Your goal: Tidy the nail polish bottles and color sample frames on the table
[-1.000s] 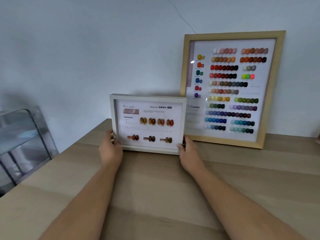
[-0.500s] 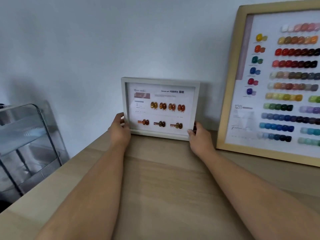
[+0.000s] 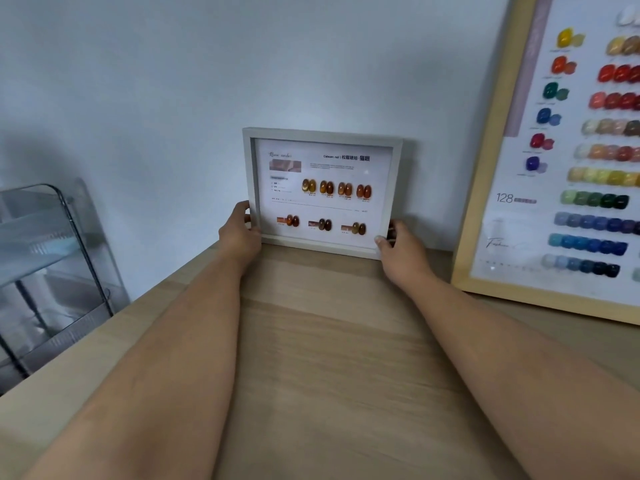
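A small white sample frame [image 3: 322,135] with amber and brown nail swatches stands upright on the wooden table [image 3: 332,358], its top against the wall. My left hand [image 3: 239,233] grips its lower left edge and my right hand [image 3: 401,251] grips its lower right corner. To the right a large light-wood sample frame [image 3: 491,140] with many rows of coloured swatches leans on the same wall, partly cut off by the image edge. No nail polish bottles are in view.
A clear acrylic shelf unit [image 3: 52,265] with dark metal bars stands off the table's left edge. The pale wall [image 3: 173,81] runs right behind both frames. The table's left edge slants away toward the wall.
The small white frame has moved left and back, from in front of the big frame to the wall, with both hands still on it. The view has swung closer and leftward.
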Tool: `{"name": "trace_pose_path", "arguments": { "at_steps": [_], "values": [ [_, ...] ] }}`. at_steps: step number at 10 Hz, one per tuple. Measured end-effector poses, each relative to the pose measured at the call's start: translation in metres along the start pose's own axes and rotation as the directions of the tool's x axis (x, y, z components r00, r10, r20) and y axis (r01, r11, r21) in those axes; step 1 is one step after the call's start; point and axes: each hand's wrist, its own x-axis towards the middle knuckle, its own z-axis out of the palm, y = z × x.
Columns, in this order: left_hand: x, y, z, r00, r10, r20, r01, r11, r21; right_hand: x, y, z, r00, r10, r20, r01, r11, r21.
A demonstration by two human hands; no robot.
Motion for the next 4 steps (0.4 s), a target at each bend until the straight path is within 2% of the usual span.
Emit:
{"name": "trace_pose_path", "arguments": {
  "at_steps": [2, 4],
  "values": [
    [-0.008, 0.003, -0.002, 0.998, -0.044, 0.055, 0.046, 0.998, -0.041, -0.01, -0.003, -0.005, 0.997, 0.022, 0.069, -0.024, 1.0, 0.015],
    [-0.047, 0.011, -0.014, 1.0, -0.005, -0.019, 0.002, 0.993, -0.12, -0.037, -0.005, -0.018, 0.999, 0.014, 0.03, -0.016, 0.999, 0.044]
  ]
}}
